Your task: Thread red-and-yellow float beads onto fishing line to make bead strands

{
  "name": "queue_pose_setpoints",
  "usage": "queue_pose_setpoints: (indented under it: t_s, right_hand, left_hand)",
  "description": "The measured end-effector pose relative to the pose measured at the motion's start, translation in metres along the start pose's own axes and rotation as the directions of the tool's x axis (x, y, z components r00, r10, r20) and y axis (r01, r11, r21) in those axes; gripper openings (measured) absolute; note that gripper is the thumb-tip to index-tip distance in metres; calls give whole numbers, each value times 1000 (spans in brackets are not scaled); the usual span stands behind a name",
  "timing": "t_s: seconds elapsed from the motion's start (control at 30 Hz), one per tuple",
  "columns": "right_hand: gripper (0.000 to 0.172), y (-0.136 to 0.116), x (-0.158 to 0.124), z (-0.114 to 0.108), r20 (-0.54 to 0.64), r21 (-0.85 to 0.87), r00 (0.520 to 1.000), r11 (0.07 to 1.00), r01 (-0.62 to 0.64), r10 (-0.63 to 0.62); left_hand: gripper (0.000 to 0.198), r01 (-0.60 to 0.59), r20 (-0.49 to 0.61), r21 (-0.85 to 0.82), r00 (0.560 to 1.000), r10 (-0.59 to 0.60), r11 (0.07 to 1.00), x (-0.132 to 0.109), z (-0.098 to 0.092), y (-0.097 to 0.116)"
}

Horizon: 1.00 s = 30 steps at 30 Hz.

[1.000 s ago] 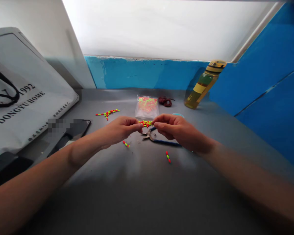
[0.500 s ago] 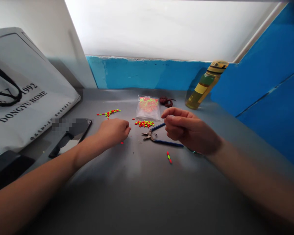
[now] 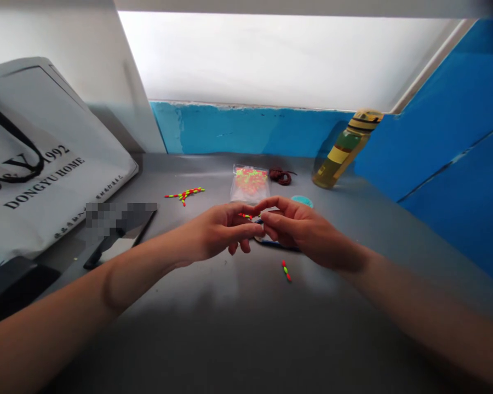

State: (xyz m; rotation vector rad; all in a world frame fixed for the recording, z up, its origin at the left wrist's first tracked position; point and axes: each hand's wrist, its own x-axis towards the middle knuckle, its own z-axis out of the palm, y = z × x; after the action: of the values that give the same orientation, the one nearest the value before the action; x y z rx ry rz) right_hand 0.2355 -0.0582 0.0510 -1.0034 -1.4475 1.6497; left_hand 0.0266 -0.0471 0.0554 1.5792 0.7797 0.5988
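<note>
My left hand (image 3: 217, 232) and my right hand (image 3: 299, 232) meet above the middle of the grey table, their fingertips almost touching. Between them shows a little of the red and neon-yellow beads (image 3: 245, 215). Whether either hand pinches something there, I cannot tell. The hands hide most of the blue-handled pliers (image 3: 277, 245) below them. A short string of beads (image 3: 286, 270) lies just in front of my right hand. Behind the hands are a clear plastic bag of beads (image 3: 250, 184) and, left of it, several beaded strands (image 3: 184, 194).
A coil of dark red cord (image 3: 281, 176) and a tilted yellow-capped bottle (image 3: 345, 150) stand at the back, near a small teal disc (image 3: 302, 201). A phone (image 3: 121, 224) and a white printed tote bag (image 3: 45, 158) lie left. Blue walls rise behind and right.
My hands have moved from apart to together over the bead pile and pliers, now covering most of them. The left hand also hides the small bead strand that lay near it.
</note>
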Motion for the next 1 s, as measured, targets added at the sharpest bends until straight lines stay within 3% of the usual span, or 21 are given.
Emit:
queue_pose_setpoints:
  t_s: [0.07,0.17,0.3,0.47,0.53,0.6,0.7,0.77,0.83,0.9,1.0]
  right_hand:
    - [28,1,0,0,26,0,1000,1000,-3,3]
    - [33,0,0,0,38,10,999,1000,-10,10]
    - [29,-2,0,-1,-7,28,1000,1000,-1,1]
    - [25,-4,-1,-1,-29,59,1000,998,-1,3]
    - [26,-3,0,-2,-25,52,1000,999,-10,11]
    - [27,-2,1,-2,-15,38,1000,999,-14,15]
    - [27,1,2,-2,-4,11,1000,1000,4,-4]
    - [29,2,2,0,5,-6,1000,1000,12,-12]
    - [32,2,1,1,18,-16,1000,1000,12,-12]
    - [32,2,1,3,33,-19,999,1000,14,-13]
    - [31,1,0,4,31,-29,999,999,14,-13]
  left_hand:
    - [23,30,-33,11,999,-29,1000,1,-1,-1]
    - [28,65,-162,181,986,-35,981,4,-10,-6]
    - [25,148,-363,437,931,24,887,11,-29,-16]
    - [21,208,-420,569,905,65,795,15,-38,-21]
    - [21,154,-405,531,910,90,834,13,-32,-15]
    - [25,84,-351,390,934,64,917,10,-21,-9]
    - [38,50,-149,86,988,-37,995,4,-4,-4]
    - [42,74,-22,-44,997,-75,996,2,4,-5]
    - [33,108,43,-93,994,-105,990,0,8,-6]
    - [25,127,30,-97,992,-125,987,0,7,-6]
    - [26,131,-105,-90,985,-140,987,3,1,-6]
